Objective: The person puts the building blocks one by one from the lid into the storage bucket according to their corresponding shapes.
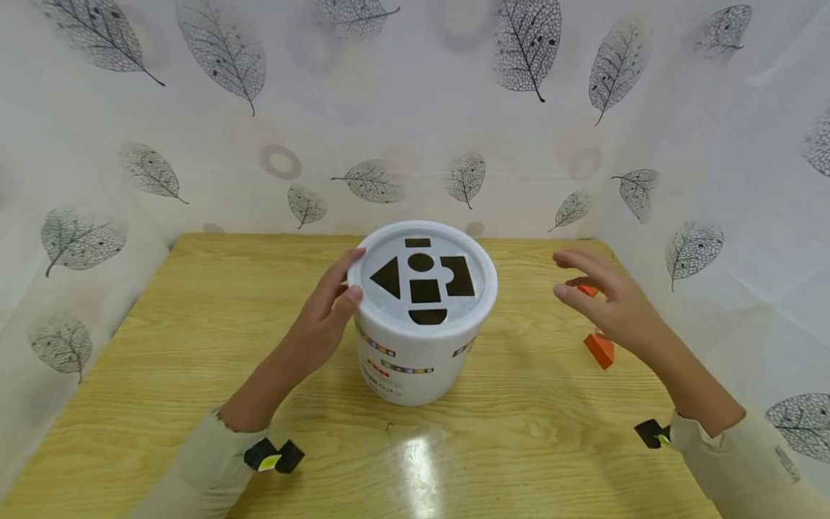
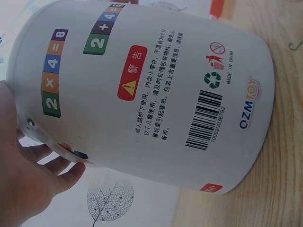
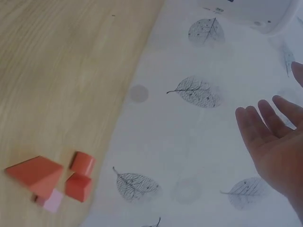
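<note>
A white shape-sorter bucket (image 1: 415,367) stands upright on the table, its lid (image 1: 476,288) pierced with dark cut-outs: a triangle, a circle, a square and others. My left hand (image 1: 327,306) holds the bucket's rim from the left, thumb in front and fingers further back. In the left wrist view, fingers of that hand (image 2: 28,179) bend against the bucket wall near the rim. Off to the right, my right hand (image 1: 606,299) hovers with loosely bent fingers and nothing in them. Below it lies an orange wedge-shaped block (image 1: 599,351); another orange block (image 1: 588,290) is partly hidden by the hand.
Seen from the right wrist, an orange pointed block (image 3: 35,172), two smaller orange blocks (image 3: 78,187) and a pink block (image 3: 51,201) lie grouped near the table edge. Leaf-printed white cloth (image 1: 389,144) surrounds the wooden table (image 1: 214,310) at the back and sides.
</note>
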Action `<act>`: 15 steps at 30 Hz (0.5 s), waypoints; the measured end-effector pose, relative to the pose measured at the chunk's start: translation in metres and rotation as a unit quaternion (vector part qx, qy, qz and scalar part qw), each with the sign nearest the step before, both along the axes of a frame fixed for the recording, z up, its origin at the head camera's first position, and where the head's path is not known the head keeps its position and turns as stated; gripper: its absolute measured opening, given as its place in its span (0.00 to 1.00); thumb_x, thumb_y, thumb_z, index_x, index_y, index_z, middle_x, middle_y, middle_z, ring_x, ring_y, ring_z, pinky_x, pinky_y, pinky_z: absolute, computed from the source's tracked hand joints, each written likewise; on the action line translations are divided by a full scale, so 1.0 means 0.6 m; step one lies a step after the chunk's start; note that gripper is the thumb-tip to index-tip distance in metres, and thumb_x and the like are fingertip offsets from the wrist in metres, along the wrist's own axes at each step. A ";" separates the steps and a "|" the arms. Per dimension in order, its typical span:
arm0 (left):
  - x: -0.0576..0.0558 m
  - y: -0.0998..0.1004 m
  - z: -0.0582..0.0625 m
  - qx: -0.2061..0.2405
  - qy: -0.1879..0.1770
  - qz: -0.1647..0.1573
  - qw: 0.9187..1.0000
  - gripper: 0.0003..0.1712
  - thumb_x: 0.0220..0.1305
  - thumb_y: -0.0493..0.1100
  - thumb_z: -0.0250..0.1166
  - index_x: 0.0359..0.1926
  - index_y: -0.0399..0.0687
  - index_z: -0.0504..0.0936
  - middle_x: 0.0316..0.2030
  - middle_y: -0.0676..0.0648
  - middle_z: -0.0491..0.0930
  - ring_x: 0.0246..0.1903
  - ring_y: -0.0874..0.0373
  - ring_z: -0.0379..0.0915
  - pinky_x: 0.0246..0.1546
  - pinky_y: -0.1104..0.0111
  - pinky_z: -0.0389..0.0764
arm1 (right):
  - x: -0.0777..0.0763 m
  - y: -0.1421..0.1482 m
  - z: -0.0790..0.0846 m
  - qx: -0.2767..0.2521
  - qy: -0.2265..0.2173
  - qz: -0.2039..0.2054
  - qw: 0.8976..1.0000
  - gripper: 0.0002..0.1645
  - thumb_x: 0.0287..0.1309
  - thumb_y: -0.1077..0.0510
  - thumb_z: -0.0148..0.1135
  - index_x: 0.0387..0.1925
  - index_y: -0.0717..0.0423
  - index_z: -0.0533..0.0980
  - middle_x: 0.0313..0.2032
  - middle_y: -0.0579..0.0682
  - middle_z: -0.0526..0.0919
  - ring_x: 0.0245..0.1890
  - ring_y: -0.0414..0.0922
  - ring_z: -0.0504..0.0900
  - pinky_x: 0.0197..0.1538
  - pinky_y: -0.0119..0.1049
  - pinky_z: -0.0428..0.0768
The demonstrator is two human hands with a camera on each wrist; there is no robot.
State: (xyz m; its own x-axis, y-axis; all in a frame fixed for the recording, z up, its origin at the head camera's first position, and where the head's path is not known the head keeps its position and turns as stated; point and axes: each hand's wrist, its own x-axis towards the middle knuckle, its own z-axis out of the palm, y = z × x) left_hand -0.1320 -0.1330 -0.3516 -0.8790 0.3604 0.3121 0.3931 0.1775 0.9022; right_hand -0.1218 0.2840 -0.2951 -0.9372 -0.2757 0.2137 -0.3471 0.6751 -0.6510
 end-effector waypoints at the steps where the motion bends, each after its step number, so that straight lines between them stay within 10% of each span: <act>1: 0.000 0.000 -0.001 0.001 0.000 0.001 1.000 0.32 0.78 0.52 0.46 0.79 0.65 0.51 0.76 0.50 0.53 0.65 0.45 0.64 0.61 0.44 0.71 | 0.004 0.009 -0.005 -0.001 -0.012 -0.011 1.000 0.31 0.71 0.54 0.59 0.72 0.41 0.67 0.68 0.45 0.69 0.55 0.27 0.73 0.40 0.31 0.83; 15: 0.000 0.000 -0.001 0.005 -0.002 -0.001 1.000 0.32 0.79 0.52 0.46 0.79 0.66 0.51 0.76 0.51 0.53 0.65 0.46 0.64 0.61 0.45 0.71 | 0.049 0.146 -0.120 0.025 -0.076 -0.056 0.995 0.33 0.71 0.53 0.59 0.74 0.54 0.64 0.68 0.60 0.66 0.51 0.18 0.72 0.46 0.19 0.77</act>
